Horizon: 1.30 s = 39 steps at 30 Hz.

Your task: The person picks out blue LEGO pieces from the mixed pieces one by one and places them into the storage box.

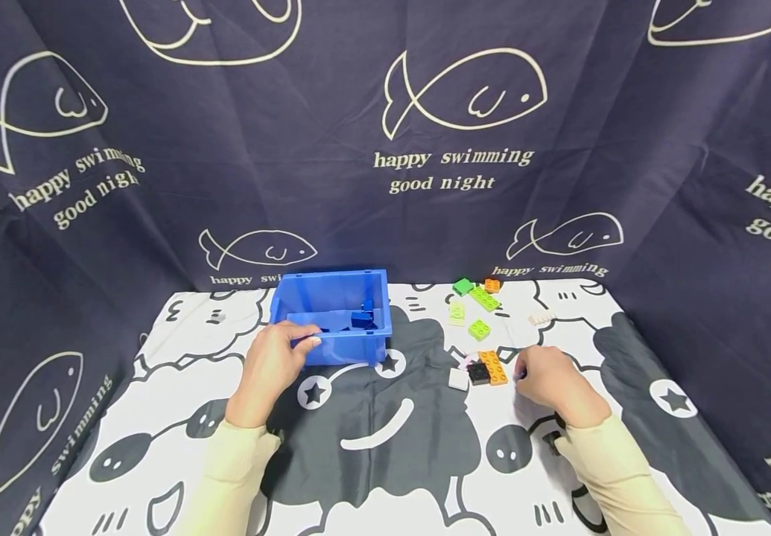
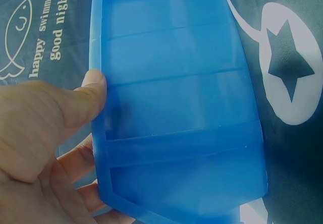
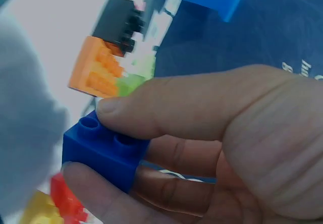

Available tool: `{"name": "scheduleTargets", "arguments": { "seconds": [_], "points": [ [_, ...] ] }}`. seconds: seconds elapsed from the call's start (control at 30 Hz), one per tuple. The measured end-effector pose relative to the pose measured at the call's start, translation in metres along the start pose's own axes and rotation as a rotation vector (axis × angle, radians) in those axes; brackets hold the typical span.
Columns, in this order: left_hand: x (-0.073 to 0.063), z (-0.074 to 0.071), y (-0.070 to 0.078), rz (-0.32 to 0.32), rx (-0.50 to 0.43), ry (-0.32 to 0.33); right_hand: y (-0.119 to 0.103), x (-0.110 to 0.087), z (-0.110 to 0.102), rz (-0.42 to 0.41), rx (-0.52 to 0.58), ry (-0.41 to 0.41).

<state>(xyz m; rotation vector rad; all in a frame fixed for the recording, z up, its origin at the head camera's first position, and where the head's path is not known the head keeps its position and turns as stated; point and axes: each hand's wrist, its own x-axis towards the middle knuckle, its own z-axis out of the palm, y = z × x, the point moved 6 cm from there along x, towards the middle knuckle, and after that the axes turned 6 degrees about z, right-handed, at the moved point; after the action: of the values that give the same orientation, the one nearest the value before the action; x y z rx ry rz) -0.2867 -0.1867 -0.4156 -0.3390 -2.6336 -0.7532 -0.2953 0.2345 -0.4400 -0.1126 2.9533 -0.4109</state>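
My left hand point(image 1: 275, 362) grips the near rim of a blue plastic bin point(image 1: 348, 350), thumb on one side of the wall and fingers on the other, as the left wrist view shows. Several blue blocks point(image 1: 361, 320) lie inside the bin. Over on the right, my right hand point(image 1: 551, 380) pinches a dark blue toy building block point(image 3: 101, 151) between thumb and fingers, its studs showing in the right wrist view. From the head view the hand mostly hides this block. Just left of that hand are an orange block point(image 1: 493, 368), a black block point(image 1: 478, 374) and a white block point(image 1: 458, 379).
Farther back lie lime green blocks point(image 1: 479, 330), a pale yellow-green block point(image 1: 457, 313), a green block point(image 1: 462, 286) and a small orange block point(image 1: 492, 285). A red block point(image 3: 65, 199) and a yellow block point(image 3: 39, 209) show below the right hand. Dark cloth point(image 1: 345, 223) hangs behind.
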Motion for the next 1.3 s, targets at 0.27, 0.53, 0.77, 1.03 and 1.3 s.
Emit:
{"name": "scheduleTargets", "arguments": {
  "seconds": [0.27, 0.53, 0.77, 1.03, 1.3],
  "points": [
    [0.002, -0.001, 0.000, -0.013, 0.005, -0.007, -0.010, 0.004, -0.029, -0.038, 0.012, 0.073],
    [0.003, -0.002, -0.001, -0.012, 0.005, -0.014, -0.032, 0.010, -0.052, -0.076, 0.051, 0.140],
    [0.001, -0.003, -0.002, -0.009, 0.005, -0.004, -0.070, 0.011, -0.077, -0.141, 0.080, 0.240],
    [-0.001, -0.001, -0.002, -0.012, 0.000, -0.012, -0.119, 0.013, -0.099, -0.240, 0.138, 0.321],
    [0.000, -0.001, -0.002, -0.020, -0.003, -0.012, -0.161, 0.018, -0.104, -0.285, 0.191, 0.326]
  ]
}}
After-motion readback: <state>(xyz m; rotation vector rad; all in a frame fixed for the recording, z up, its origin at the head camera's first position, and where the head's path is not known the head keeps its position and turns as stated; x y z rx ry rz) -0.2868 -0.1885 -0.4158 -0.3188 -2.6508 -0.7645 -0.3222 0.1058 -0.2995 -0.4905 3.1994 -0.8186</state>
